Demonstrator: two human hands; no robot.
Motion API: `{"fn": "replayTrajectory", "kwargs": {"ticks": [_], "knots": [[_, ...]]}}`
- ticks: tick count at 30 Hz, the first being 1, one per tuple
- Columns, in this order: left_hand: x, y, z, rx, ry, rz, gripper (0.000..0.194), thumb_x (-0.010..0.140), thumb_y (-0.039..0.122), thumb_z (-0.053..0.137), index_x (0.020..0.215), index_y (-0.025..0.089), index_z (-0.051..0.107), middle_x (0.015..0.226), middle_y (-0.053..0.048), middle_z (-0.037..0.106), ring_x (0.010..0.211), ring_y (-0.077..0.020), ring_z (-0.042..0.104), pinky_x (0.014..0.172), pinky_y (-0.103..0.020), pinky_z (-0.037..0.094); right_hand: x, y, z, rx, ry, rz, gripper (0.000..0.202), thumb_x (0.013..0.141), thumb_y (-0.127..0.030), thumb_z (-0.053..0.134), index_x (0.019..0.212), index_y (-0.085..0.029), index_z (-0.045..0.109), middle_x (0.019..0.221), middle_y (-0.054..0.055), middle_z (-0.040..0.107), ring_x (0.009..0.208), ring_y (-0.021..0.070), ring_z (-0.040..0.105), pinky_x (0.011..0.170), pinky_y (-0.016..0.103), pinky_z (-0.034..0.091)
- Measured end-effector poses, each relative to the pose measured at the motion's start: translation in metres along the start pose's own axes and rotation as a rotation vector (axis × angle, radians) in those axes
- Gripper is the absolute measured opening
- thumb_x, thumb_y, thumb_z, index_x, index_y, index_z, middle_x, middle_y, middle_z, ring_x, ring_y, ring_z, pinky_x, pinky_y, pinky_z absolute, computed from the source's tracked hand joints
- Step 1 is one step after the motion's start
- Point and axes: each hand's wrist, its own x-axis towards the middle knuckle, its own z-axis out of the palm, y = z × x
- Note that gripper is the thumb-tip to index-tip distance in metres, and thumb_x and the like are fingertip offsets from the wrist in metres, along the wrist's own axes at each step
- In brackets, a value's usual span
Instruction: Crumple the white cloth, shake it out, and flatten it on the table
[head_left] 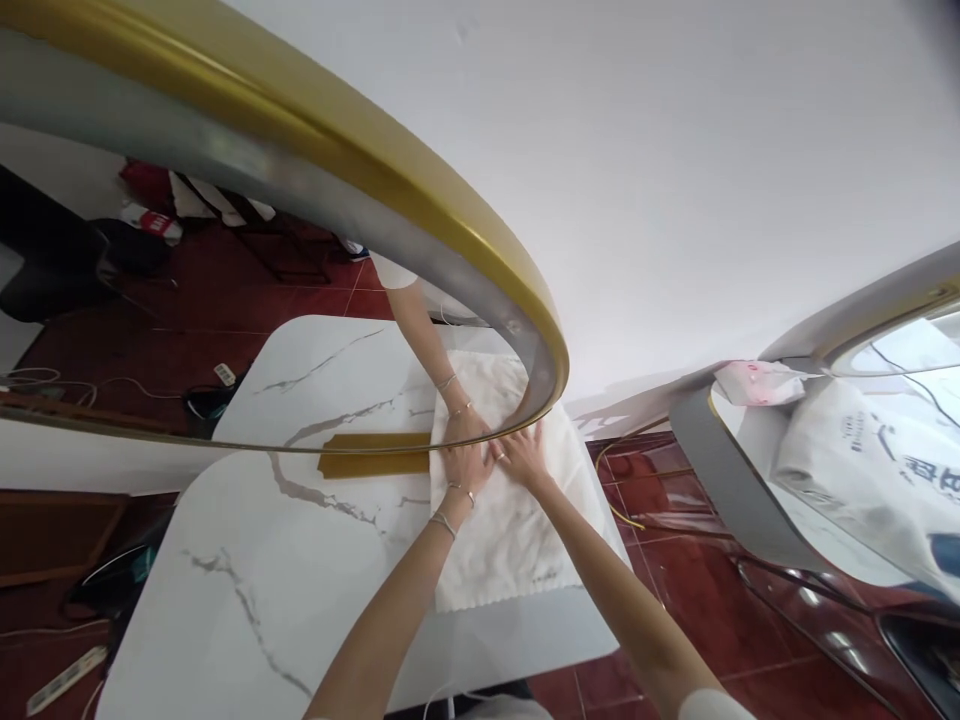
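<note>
A cream cloth [510, 550] with a scalloped edge lies spread over the right part of a white, marble-patterned table [307, 580]. My left hand [466, 468], with bracelets on its wrist, rests flat on the cloth near its far edge. Close beside it, my right hand [523, 456] lies on the cloth with its fingers stretched out. Both hands are close together, and the fingertips are partly hidden by the mirror's rim. Neither hand holds anything that I can see.
A large gold-framed mirror [450, 205] leans over the table and reflects the cloth and an arm. A gold strip [375, 463] lies left of the cloth. At right, a second table [739, 480] carries a white printed bag [862, 460] and a tissue pack [757, 382].
</note>
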Motion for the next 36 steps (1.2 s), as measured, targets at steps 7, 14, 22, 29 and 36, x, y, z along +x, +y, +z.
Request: {"fn": "replayTrajectory", "kwargs": {"ticks": [7,14,22,29,36], "knots": [[0.028,0.024,0.005,-0.091,-0.046,0.217,0.049,0.095,0.041,0.033,0.128,0.012,0.055,0.123,-0.017,0.062,0.118,-0.0334,0.053,0.103,-0.046,0.036,0.003,0.051,-0.006,-0.022,0.071,0.197,0.046,0.097,-0.044,0.034,0.139,-0.029,0.045,0.147,0.009,0.041,0.138,0.0297,0.027,0.110,0.064,0.007],[0.026,0.039,0.015,-0.167,-0.057,0.523,0.059,0.092,0.043,0.040,0.147,0.022,0.030,0.152,-0.008,0.034,0.138,-0.0284,0.034,0.113,-0.044,0.025,-0.029,0.077,-0.013,-0.086,0.136,0.261,0.051,0.099,-0.042,0.027,0.147,-0.028,0.032,0.154,0.006,0.027,0.141,0.0265,0.023,0.111,0.051,0.022],[-0.091,0.025,0.014,-0.163,0.021,0.456,0.061,0.092,0.047,0.041,0.148,0.030,0.026,0.158,-0.004,0.019,0.145,-0.0282,0.016,0.115,-0.061,0.002,-0.185,0.027,0.001,-0.120,0.160,0.183,0.056,0.100,-0.037,0.026,0.152,-0.029,0.010,0.156,0.004,0.021,0.145,0.0231,0.015,0.115,0.052,0.011],[-0.155,0.009,0.016,-0.141,-0.014,0.419,0.062,0.092,0.043,0.041,0.150,0.029,0.021,0.158,-0.007,0.019,0.146,-0.0281,0.014,0.115,-0.062,-0.003,-0.246,0.003,0.009,-0.119,0.134,0.160,0.060,0.097,-0.035,0.034,0.152,-0.031,0.011,0.156,0.004,0.023,0.144,0.0238,0.020,0.115,0.052,0.012],[-0.036,0.049,0.016,-0.191,-0.030,0.345,0.055,0.094,0.037,0.041,0.146,0.024,0.032,0.158,-0.010,0.018,0.146,-0.0312,0.011,0.115,-0.062,0.007,-0.132,0.057,-0.006,-0.136,0.115,0.207,0.052,0.099,-0.038,0.025,0.150,-0.030,0.019,0.157,0.003,0.019,0.145,0.0235,0.015,0.114,0.055,0.006]]}}
